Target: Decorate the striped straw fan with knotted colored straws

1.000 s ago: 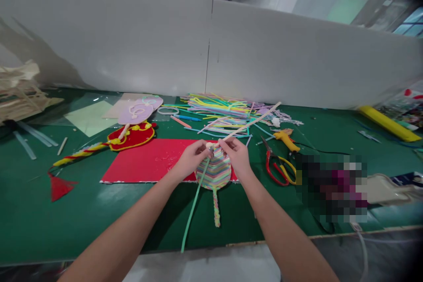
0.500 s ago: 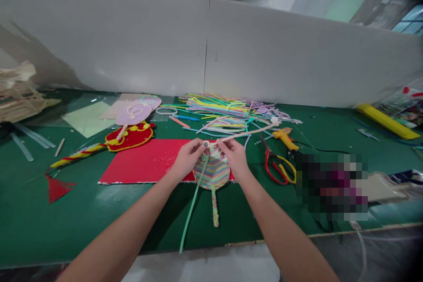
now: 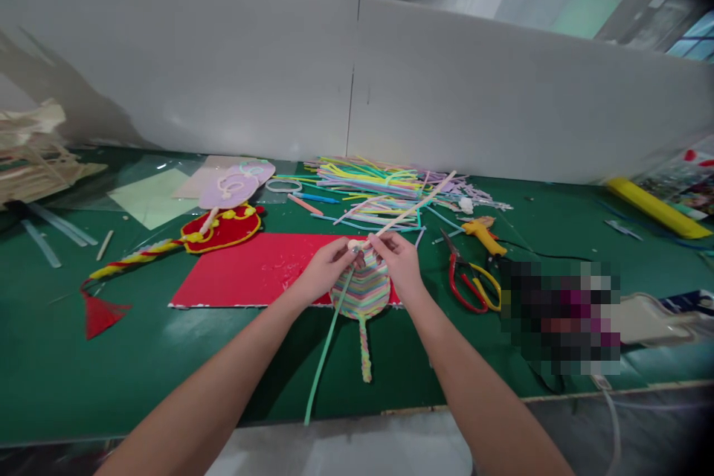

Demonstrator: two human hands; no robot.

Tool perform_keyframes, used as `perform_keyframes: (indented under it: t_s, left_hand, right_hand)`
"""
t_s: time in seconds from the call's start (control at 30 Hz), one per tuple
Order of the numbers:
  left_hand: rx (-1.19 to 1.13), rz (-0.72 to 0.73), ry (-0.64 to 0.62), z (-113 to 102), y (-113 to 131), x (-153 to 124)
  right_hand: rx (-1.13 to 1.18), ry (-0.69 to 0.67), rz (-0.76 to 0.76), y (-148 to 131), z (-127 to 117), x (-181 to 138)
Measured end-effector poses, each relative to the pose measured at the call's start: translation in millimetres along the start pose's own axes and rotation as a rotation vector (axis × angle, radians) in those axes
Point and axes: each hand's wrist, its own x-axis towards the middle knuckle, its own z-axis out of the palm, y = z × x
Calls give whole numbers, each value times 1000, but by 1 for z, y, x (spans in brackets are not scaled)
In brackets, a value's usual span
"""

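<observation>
My left hand (image 3: 328, 268) is closed, thumb and fingertips pinching a small pale coil with a green pipe cleaner (image 3: 326, 353) hanging down from it. My right hand (image 3: 400, 262) is closed on a cream pipe cleaner (image 3: 427, 201), right beside the left fingertips. The cream one's free end slants up and right over the pile behind. Below both hands lies a round fan (image 3: 362, 296) of pastel striped pipe cleaners, its twisted handle (image 3: 365, 357) pointing at me. My fingers cover the fan's upper edge, and what lies between the fingertips is partly hidden.
A red board (image 3: 234, 275) lies under the fan. Behind it is a pile of coloured pipe cleaners (image 3: 368, 182). Scissors (image 3: 468, 282) and a yellow glue gun (image 3: 484, 234) lie to the right. Left are a red-and-yellow fan (image 3: 223, 230) and a purple piece (image 3: 223, 190).
The free end of the cream pipe cleaner has swung from pointing right to slanting upward. Both hands stay close together above the fan.
</observation>
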Motion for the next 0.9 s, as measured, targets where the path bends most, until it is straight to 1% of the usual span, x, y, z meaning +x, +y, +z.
perform_keyframes:
  t_s: [0.1, 0.17, 0.23, 0.33, 0.4, 0.43, 0.57, 0.6, 0.63, 0.7, 0.77, 0.83, 0.9]
  left_hand:
    - [-28, -38, 130, -3, 1, 2]
    - [-46, -64, 181, -5, 0, 2]
    - [-30, -64, 204, -7, -2, 3]
    - [28, -43, 196, -8, -3, 2]
    - [80, -24, 145, -8, -2, 0]
    - [112, -10, 97, -7, -1, 0]
    - [229, 28, -166, -8, 5, -3]
    - [243, 16, -199, -9, 6, -3]
    - [250, -3, -206, -9, 5, -3]
    - [244, -46, -152, -8, 3, -3]
    - [218, -71, -61, -7, 1, -2]
    - [214, -73, 19, -5, -2, -1]
    - [240, -68, 57, -5, -2, -1]
  right_hand:
    - [-8, -35, 20, 0, 4, -3]
    - [-28, -71, 19, -1, 7, -5]
    - [-38, -90, 26, -2, 8, -5]
    - [-22, -44, 45, -1, 7, -4]
    - [-5, -14, 33, -1, 5, -3]
    - [0, -13, 21, 0, 3, -2]
    - [-10, -76, -3, 0, 0, -2]
    - [-17, -97, -7, 0, 0, -3]
    - [-23, -108, -9, 0, 1, -3]
    - [-27, -90, -9, 0, 1, -3]
    - [-17, -49, -1, 0, 2, -3]
    - [0, -31, 5, 1, 2, -2]
    - [20, -37, 12, 1, 2, -2]
